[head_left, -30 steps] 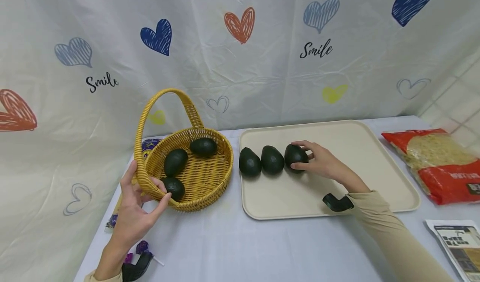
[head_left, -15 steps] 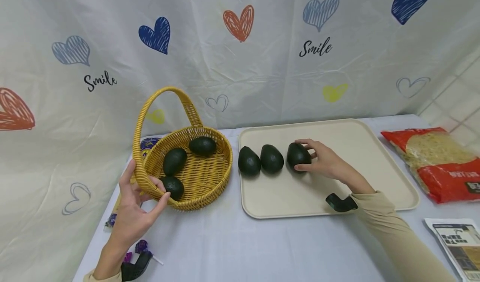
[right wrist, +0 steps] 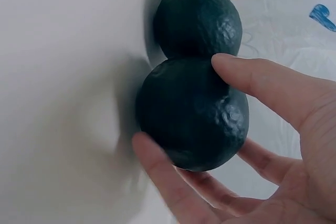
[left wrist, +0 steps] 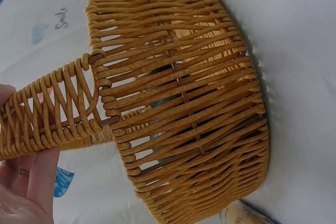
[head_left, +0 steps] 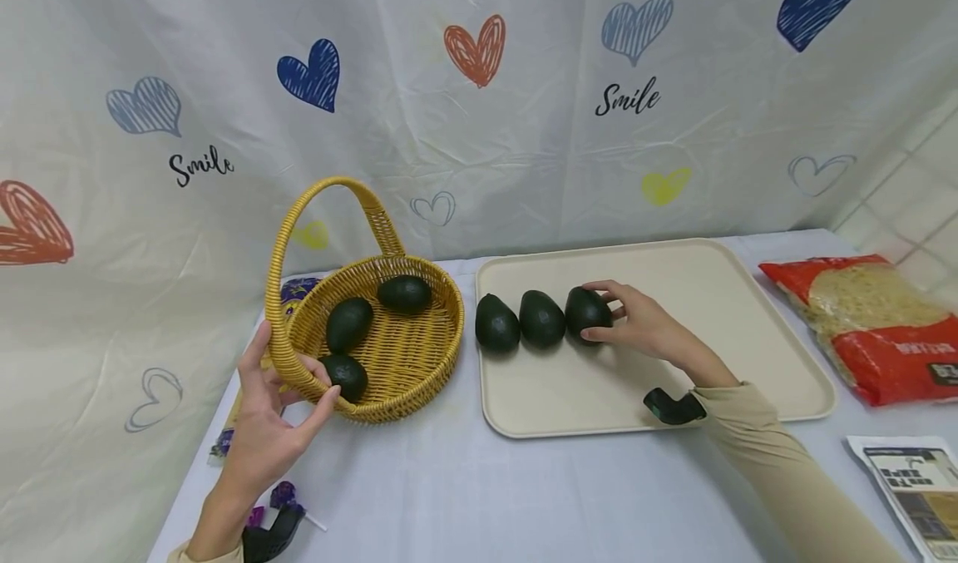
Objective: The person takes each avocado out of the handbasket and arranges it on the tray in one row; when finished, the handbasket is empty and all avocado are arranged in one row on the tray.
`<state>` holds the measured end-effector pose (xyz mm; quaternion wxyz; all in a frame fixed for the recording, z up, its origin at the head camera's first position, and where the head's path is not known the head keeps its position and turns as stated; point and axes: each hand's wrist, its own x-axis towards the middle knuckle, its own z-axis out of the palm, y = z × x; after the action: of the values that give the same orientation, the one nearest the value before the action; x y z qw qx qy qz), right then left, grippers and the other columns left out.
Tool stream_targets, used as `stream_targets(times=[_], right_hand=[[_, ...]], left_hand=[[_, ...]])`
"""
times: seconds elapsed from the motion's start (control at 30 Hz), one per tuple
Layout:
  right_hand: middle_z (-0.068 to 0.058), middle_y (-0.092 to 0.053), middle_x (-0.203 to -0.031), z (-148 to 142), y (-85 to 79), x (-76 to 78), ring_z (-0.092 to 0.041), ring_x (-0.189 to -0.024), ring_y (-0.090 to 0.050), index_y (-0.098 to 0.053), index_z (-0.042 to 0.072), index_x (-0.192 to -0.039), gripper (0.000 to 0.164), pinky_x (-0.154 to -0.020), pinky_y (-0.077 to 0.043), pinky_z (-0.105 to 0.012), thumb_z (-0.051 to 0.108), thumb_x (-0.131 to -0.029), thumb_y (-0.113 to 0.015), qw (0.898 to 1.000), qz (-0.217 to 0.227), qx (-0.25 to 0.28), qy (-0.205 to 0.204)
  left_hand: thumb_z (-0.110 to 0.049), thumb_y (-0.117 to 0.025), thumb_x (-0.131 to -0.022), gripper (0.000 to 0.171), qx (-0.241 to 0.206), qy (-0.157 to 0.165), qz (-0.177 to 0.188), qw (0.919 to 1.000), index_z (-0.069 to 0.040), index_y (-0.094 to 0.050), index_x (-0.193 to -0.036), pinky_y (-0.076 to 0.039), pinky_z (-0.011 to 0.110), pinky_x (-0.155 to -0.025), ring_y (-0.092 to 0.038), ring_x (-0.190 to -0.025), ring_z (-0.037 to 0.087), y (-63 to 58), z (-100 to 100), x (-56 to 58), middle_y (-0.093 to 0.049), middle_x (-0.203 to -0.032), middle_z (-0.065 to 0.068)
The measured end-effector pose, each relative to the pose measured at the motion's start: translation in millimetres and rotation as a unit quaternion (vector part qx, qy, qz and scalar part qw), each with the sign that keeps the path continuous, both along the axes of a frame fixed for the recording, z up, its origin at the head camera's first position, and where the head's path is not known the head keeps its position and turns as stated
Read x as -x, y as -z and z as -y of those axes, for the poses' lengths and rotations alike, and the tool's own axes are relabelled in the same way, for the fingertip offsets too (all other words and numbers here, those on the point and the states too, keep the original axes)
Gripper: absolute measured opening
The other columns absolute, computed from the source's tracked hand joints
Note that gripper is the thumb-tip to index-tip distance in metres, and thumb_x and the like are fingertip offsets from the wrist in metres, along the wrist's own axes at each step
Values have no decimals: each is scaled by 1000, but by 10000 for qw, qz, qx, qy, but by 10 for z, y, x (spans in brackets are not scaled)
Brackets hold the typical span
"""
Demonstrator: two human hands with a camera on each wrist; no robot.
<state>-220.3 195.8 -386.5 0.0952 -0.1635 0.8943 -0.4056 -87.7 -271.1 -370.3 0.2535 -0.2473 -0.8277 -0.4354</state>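
Observation:
My left hand [head_left: 262, 434] grips the base of the handle on a yellow wicker basket [head_left: 404, 355], thumb and fingers round the woven strip [left wrist: 52, 108]. Inside the basket lie three dark green avocados, among them one avocado [head_left: 349, 323] at its left side. My right hand [head_left: 647, 326] holds an avocado [head_left: 586, 312] between thumb and fingers on a cream tray [head_left: 718, 330]. This fruit stands right beside the middle avocado [head_left: 542, 319], in a row with the left avocado [head_left: 497, 324]. In the right wrist view, the held avocado [right wrist: 191, 116] overlaps its neighbour.
A red bag of pasta [head_left: 876, 330] lies right of the tray, with a printed packet [head_left: 913, 484] nearer the front. Lollipops [head_left: 284, 494] lie by my left wrist. A purple and yellow packet [head_left: 299, 288] sits partly hidden behind the basket. A heart-printed cloth [head_left: 524, 155] hangs behind.
The held avocado shifted slightly right, opening a small gap, then came back left against the middle avocado. My left hand and the basket have stayed in place.

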Motion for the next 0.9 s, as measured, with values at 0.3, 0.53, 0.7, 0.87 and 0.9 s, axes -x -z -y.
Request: stream_targets(times=[0.3, 0.53, 0.7, 0.87, 0.9], right_hand=[[-32, -48, -143, -20, -17, 1, -49, -120, -58, -43, 6, -155, 80, -97, -49, -60, 23, -89, -85, 9999, 48, -105, -50], [-34, -46, -145, -55, -26, -5, -50, -122, -57, -41, 7, -156, 84, -97, -48, -61, 23, -88, -86, 9997, 19, -216, -74], [-34, -47, -144, -83, -35, -22, -51, -121, -57, -40, 6, -156, 84, -96, -49, -60, 22, -87, -86, 9998, 4, -210, -41], [-34, -49, -143, -117, -50, -26, -53, -124, -56, -40, 4, -155, 84, -100, -47, -64, 22, -88, -86, 9996, -102, -253, 32], [-34, -49, -142, -127, -58, -25, -53, -125, -55, -41, 4, -155, 84, -101, -47, -64, 23, -88, -86, 9996, -128, -262, 55]], left_hand=[[25, -80, -71, 119, 34, -26, 7, 10000, 5, -3, -159, -57, 14, -76, -61, -86, 5, -6, 3, 2, -62, -99, -3], [31, -77, -65, 124, 162, -150, -2, 9998, 3, -3, -160, -56, 13, -78, -61, -88, 4, 0, 1, -1, -61, -99, -5], [29, -78, -67, 122, 121, -123, 21, 9998, 3, -3, -159, -56, 13, -78, -61, -87, 5, -6, -1, -2, -61, -99, -4], [30, -78, -66, 123, 102, -92, -11, 9999, 3, -3, -160, -56, 13, -78, -61, -87, 4, 8, 3, 4, -61, -99, -5], [31, -77, -65, 124, 112, -98, -19, 9999, 3, -3, -160, -56, 13, -78, -61, -87, 4, 10, 2, 4, -61, -99, -5]])
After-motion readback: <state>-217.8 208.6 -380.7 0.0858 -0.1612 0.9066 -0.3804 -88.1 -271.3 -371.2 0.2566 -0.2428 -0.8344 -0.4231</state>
